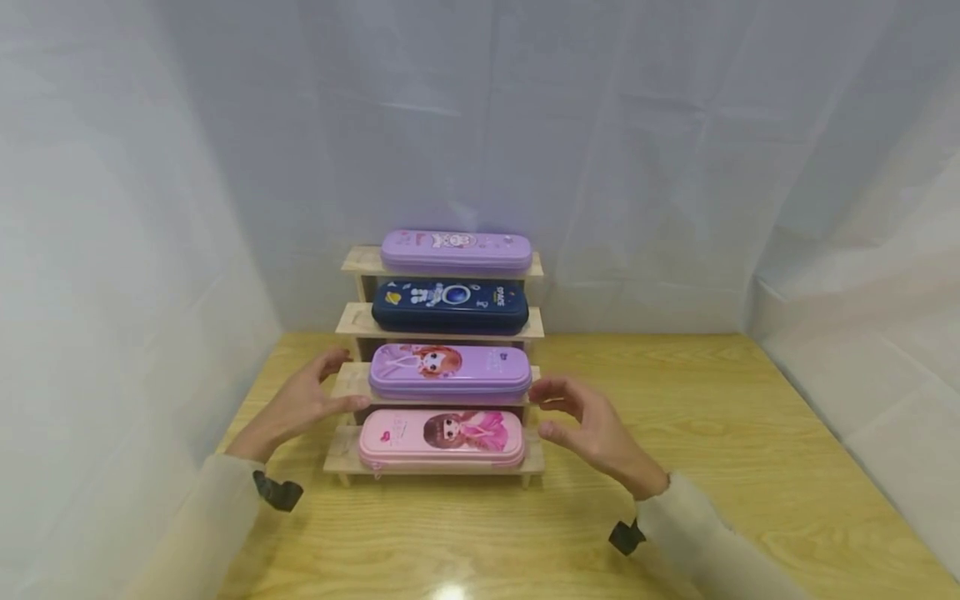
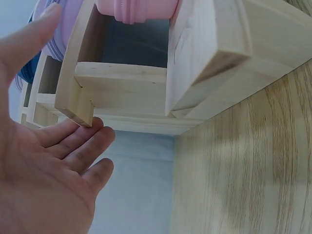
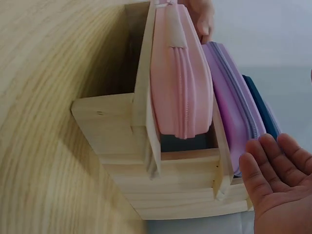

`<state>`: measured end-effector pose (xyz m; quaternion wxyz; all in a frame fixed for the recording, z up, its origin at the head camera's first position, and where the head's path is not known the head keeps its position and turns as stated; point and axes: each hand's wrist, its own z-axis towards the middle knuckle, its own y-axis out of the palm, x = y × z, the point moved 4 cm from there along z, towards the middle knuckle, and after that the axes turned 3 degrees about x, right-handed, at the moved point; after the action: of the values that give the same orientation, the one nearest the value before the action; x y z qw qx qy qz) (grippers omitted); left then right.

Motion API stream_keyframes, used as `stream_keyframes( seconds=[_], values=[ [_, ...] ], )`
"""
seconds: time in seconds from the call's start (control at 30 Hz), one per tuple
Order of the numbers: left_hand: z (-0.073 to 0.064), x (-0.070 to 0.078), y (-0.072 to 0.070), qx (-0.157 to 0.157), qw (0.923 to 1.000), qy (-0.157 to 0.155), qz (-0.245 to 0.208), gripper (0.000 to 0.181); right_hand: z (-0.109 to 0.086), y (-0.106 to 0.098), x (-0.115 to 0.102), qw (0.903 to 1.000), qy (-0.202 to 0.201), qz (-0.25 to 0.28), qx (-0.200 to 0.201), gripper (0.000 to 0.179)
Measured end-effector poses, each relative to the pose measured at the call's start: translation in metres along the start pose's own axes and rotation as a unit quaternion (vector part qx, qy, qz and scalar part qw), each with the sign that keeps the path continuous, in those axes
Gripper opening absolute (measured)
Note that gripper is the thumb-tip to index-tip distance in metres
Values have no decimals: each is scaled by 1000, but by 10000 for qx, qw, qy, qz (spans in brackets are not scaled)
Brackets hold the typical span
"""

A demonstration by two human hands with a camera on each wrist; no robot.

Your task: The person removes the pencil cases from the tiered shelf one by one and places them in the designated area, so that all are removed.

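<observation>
Two hands flank a four-tier wooden display stand (image 1: 342,450). Left hand (image 1: 296,408): fingers extended at the stand's left side, grasping nothing. Right hand (image 1: 592,429): fingers loosely bent beside the right end of the second tier, likewise empty; whether its fingertips touch the case there cannot be told. In ascending order, each tier bears one zippered pencil case: pink (image 1: 408,446), purple with a cartoon figure (image 1: 480,371), navy astronaut (image 1: 480,315), and lilac (image 1: 491,250) at the top. The step in hand appears to be squaring or steadying the loaded stand; the next move would call for light, even contact from both sides, without tipping a case. The yellow wood-grain tabletop (image 1: 675,392) runs beneath and beyond the stand to pale, creased sheeting (image 1: 570,125), which encloses the back and sides.
</observation>
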<state>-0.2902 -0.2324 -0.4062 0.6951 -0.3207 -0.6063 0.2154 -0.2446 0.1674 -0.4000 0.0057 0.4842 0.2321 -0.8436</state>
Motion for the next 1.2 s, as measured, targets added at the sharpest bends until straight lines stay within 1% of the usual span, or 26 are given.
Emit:
stream_keyframes(
  seconds=[0.1,0.3,0.47,0.63,0.7,0.83,1.2],
  values=[
    [1,-1,0,4,10000,21,25,102,-3,4,2,10000,40,-25,-66,46],
    [5,-5,1,43,9999,-7,132,100,-6,10,4,9994,257,-186,-165,46],
    [8,-7,1,115,9996,72,228,96,-6,15,5,9990,196,-316,-232,47],
    [10,-6,0,132,9995,71,283,94,-7,22,9,9981,263,-435,-346,52],
    [10,-6,0,114,9995,30,297,95,-7,25,10,9978,281,-421,-418,54],
    [12,-7,1,95,9995,-26,295,95,-7,30,13,9977,191,-379,-528,56],
    [10,-8,1,112,9993,-3,368,96,-9,34,15,9974,217,-380,-568,60]
  ],
)
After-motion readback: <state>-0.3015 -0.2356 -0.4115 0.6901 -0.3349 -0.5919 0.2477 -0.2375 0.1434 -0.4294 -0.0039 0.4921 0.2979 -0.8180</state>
